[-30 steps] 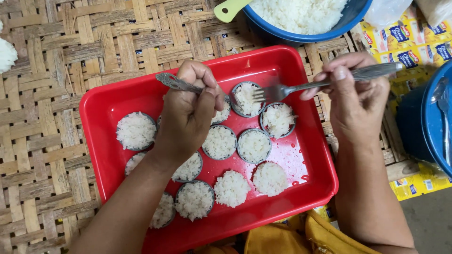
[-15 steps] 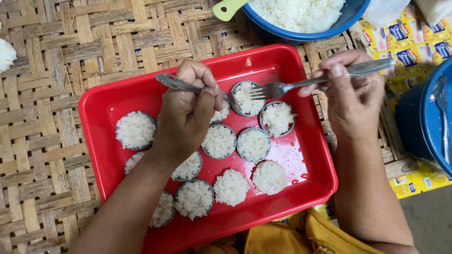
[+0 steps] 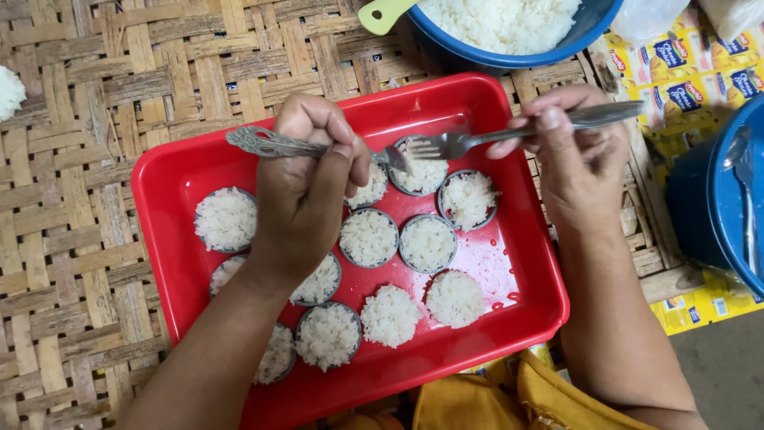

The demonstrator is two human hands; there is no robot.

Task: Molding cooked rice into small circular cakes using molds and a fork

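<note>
A view from above onto a red rectangular plastic tray resting on a woven bamboo mat. The tray holds about a dozen small round metal moulds packed with white rice, set in loose rows; two rice rounds near the front edge appear to stand free of any mould.

The left hand is curled shut around a metal spoon with an ornate handle, which points left across the knuckles. The spoon's tip reaches the rice mould at the back of the tray, the one both utensils are working on.

The right hand pinches a metal fork between thumb and fingertips, with the handle running to the right over the fingers. The fork's tines lie over the same back mould, touching or almost touching the spoon's tip; it is hard to tell which.

Just beside that mould, to the right, is another filled mould. Drops of water lie on the bare red floor of the tray near its right side.

Behind the tray stands a blue bowl of cooked white rice with a light green handle sticking out at its left. At the far right is a blue container with a metal spoon in it, resting on yellow printed packets. Yellow cloth shows at the bottom edge.
</note>
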